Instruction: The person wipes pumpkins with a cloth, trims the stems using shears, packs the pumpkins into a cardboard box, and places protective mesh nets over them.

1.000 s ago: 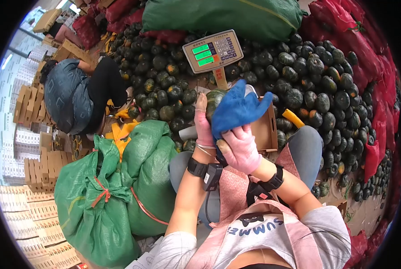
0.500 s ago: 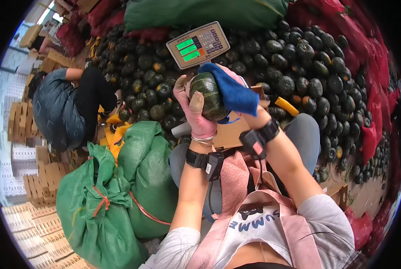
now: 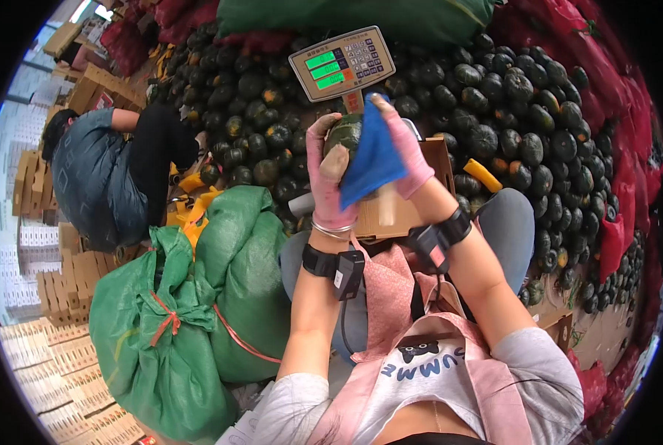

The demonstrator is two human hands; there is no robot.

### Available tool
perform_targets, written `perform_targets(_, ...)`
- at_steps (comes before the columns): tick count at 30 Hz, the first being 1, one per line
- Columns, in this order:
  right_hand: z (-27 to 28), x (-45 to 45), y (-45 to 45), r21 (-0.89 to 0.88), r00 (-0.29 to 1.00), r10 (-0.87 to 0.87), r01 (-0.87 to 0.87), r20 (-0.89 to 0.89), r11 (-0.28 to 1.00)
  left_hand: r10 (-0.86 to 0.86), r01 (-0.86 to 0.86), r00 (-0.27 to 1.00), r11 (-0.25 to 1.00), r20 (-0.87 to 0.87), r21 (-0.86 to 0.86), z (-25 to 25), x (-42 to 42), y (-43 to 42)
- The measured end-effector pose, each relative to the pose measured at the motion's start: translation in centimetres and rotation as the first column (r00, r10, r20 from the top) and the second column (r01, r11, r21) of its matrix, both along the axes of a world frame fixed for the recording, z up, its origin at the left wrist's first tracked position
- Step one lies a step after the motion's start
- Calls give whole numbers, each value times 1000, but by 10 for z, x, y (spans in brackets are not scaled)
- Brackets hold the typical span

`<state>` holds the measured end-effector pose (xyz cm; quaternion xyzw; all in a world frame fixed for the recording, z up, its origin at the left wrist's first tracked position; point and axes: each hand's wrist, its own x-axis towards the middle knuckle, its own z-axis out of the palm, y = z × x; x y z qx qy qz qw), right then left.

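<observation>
My left hand (image 3: 330,178), in a pink glove with pale fingertips, grips a dark green striped pumpkin (image 3: 344,136) from its left side. My right hand (image 3: 406,152), also gloved in pink, holds a blue cloth (image 3: 377,157) against the pumpkin's right side. The cloth hangs down between both hands and hides part of the pumpkin. Just beyond the hands stands a scale display (image 3: 342,64) with green lit readouts. An open cardboard box (image 3: 437,159) lies beneath and to the right of my right hand.
Piled pumpkins (image 3: 483,141) spread behind and to the right. Green sacks (image 3: 246,289) stand at my left, near a crouching person (image 3: 98,178). Red net bags (image 3: 606,96) line the right edge. A yellow piece (image 3: 483,175) lies by my knee. Stacked cartons (image 3: 57,371) fill the lower left.
The blue cloth has gone from being bunched over my right hand to lying against the pumpkin. My right hand has moved from in front of my left wrist to the pumpkin's right side.
</observation>
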<state>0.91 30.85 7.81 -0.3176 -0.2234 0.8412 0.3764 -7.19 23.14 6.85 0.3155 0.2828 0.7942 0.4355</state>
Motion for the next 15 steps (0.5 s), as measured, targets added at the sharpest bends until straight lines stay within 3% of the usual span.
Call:
perform_targets(2, -8, 9, 0, 251, 985, -3, -41, 174, 967, -1, 1, 999, 1000, 46, 12, 1, 1, 2)
perform_targets(4, -24, 22, -2, 350, 987, 54, -103, 149, 931, -17, 9, 978, 999, 210, 41, -2, 4, 2)
perform_targets(5, -37, 27, -3, 333, 994, 111, -109, 15, 937, -29, 9, 952, 998, 304, 68, -5, 5, 5)
perform_targets(8, -72, 31, -3, 303, 883, 246, -126, -400, 945, 159, -159, 987, 987, -13, 0, -14, 0, 9)
perform_targets(9, -75, 31, -4, 295, 804, 275, -130, -527, 947, 182, -165, 928, 983, -325, 81, -12, -4, 8)
perform_targets(10, -15, 37, -16, 171, 901, 252, -203, -354, 964, 218, -158, 813, 975, -540, 156, -16, -14, 9)
perform_targets(11, -3, 44, -15, 269, 940, 235, -167, -247, 949, 433, -380, 465, 886, -772, 267, 1, -10, 7)
perform_targets(13, 5, 53, -14, 416, 984, 164, -119, -74, 902, 296, -382, 539, 920, -788, 84, 14, -5, -4)
perform_targets(14, 0, 51, -13, 526, 996, 90, -80, 6, 846, -38, -58, 885, 980, -465, -190, 10, -6, -12)
perform_targets(15, -3, 52, -12, 461, 998, 47, -61, 41, 885, -142, 70, 947, 967, -288, -245, 9, -1, -15)
